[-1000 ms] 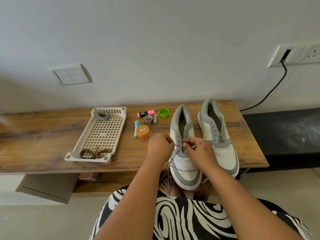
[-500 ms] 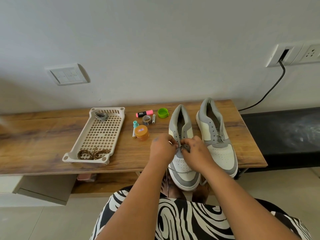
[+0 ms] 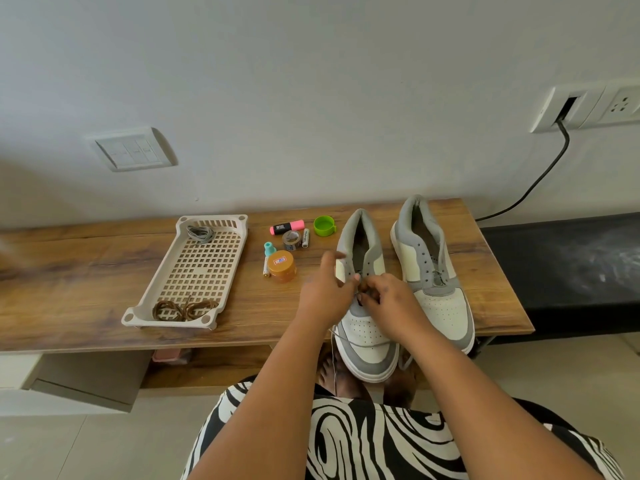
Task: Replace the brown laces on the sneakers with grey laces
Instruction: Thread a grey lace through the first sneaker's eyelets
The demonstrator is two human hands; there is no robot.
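Two white-and-grey sneakers stand on the wooden table (image 3: 69, 271). The left sneaker (image 3: 367, 351) juts over the front edge. My right hand (image 3: 389, 301) pinches the grey lace (image 3: 363, 344) at its lower eyelets. My left hand (image 3: 323, 289) lies against that shoe's left side, fingers stretched out, thumb close to the eyelets. One loose end of the lace crosses the toe and hangs below the table edge. The right sneaker (image 3: 436, 306) has a grey lace in its lower eyelets. Coiled brown laces (image 3: 185, 309) and a grey lace bundle (image 3: 200, 233) lie in the beige tray (image 3: 166, 271).
Between tray and shoes sit an orange jar (image 3: 282, 266), a pink highlighter (image 3: 286, 227), a tape roll (image 3: 291, 240), a green cap (image 3: 325, 226), a teal-capped tube (image 3: 268, 249) and a battery (image 3: 305, 237). A black cable (image 3: 540, 174) runs from the wall socket. A black bench (image 3: 561, 271) adjoins at the right.
My left hand has opened, its fingers now stretched up beside the shoe. My right hand stays pinched at the eyelets of the left sneaker.
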